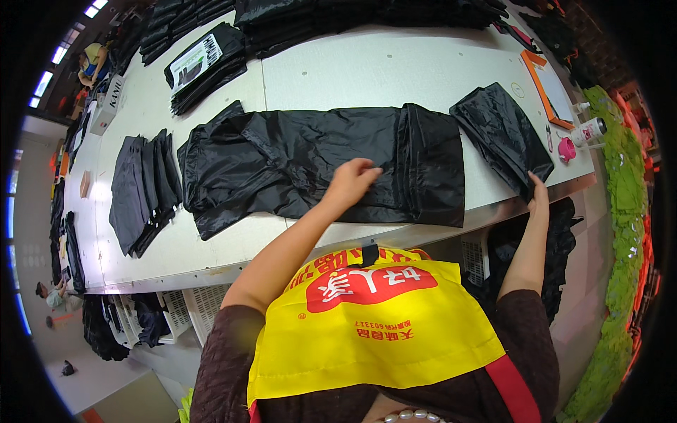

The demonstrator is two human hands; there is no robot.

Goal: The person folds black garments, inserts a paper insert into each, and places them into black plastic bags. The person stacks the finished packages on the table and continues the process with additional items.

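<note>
Spread across the table in front of me lies shiny black fabric (303, 158), layered into several folds at its right end. Over its middle is my left hand (350, 182), fingers loosely curled with nothing visible in them; whether it touches the cloth I cannot tell. To the right, a folded black fabric piece (497, 130) lies slanted near the table edge. My right hand (539, 194) grips its near corner, fingers partly hidden. A fanned stack of dark fabric pieces (143, 187) sits left of the spread cloth.
Packaged black goods (201, 67) and more black stacks (352, 14) line the far side. At right lie an orange box (539, 84), a pink tape-like item (566, 149) and a bottle (589, 132). White crates (204, 307) stand below the table (317, 70).
</note>
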